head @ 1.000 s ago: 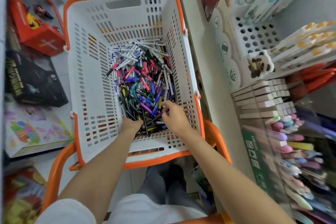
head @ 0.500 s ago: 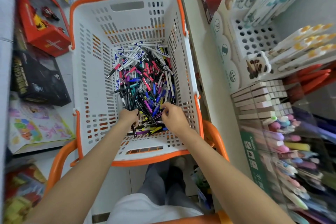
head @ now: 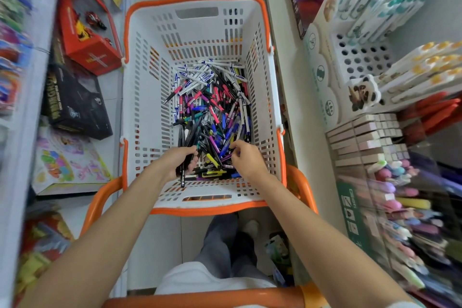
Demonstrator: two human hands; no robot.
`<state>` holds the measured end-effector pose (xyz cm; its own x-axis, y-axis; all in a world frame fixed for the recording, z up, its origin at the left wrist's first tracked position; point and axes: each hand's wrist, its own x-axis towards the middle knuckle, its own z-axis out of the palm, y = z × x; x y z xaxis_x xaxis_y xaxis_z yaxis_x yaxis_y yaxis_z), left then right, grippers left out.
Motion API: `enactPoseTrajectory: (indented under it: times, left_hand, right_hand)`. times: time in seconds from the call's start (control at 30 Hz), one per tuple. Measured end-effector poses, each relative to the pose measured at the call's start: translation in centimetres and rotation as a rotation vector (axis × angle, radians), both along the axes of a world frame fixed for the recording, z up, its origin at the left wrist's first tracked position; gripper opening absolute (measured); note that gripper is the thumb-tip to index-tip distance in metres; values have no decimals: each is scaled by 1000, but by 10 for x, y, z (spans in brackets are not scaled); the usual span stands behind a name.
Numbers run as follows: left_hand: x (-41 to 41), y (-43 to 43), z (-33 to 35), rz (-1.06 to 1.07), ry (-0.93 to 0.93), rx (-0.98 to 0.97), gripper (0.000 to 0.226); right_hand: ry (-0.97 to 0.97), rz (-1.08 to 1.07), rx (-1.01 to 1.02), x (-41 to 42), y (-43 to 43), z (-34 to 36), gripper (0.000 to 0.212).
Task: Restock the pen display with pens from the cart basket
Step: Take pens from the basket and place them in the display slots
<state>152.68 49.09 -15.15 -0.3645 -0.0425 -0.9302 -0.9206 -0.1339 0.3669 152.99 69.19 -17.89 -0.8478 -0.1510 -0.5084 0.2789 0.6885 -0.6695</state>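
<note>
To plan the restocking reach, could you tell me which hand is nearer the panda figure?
Right. The right hand is at the right of the basket, toward the panda figure; the left hand, gripping black pens, is farther left.

White basket [head: 145, 97] w/ orange rim sits on orange cart [head: 303, 182], mixed pens [head: 212, 112] heaped on its floor.

The person wears a white top [head: 212, 281], grey trousers [head: 220, 240] and short sleeves.
</note>
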Motion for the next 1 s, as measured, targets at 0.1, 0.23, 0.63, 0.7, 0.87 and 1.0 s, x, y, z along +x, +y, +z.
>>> enactPoseTrajectory:
  times: [0.1, 0.23, 0.63, 0.7, 0.87, 1.0]
  left_hand:
    - [9, -3, 14, -99, 39, 47, 19]
    - [21, -3, 36, -193, 141, 113, 19]
    - [30, 11, 78, -431, 297, 294, 34]
    - [31, 12, 83, -397, 333, 318, 31]
    - [39, 15, 85, -287, 471, 358, 48]
    - [43, 11, 81, -247, 486, 455, 75]
  right_hand:
    - [-22, -90, -67, -3, -2, 3, 28]
    - [-101, -344, -393, -19, -6, 28, 33]
    - [-167, -506, -798, -45, -32, 95, 36]
    - [-206, -491, -910, -47, -31, 105, 24]
    - [-216, -284, -915, -55, -20, 127, 14]
    - [-247, -208, -868, -54, -16, 143, 17]
